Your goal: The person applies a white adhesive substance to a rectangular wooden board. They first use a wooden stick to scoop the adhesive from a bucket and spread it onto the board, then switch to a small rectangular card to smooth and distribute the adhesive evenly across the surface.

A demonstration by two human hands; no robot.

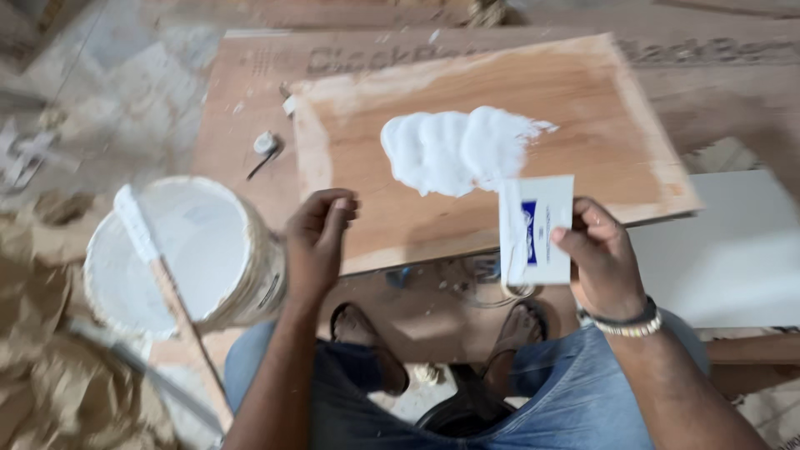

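At centre right of the frame, the right hand [602,254] is pinching a white card with a blue mark [536,229], holding it upright just below a thick patch of white paste [454,150] lying on the plywood board [583,100]. The left hand [318,237] is hovering empty, fingers loosely curled, over the board's near edge, beside a white bucket [179,254] at lower left.

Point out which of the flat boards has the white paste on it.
The small light-brown plywood board in front of the person carries the white paste. The larger brown sheet under it and the white panel at the right have none heaped on them.
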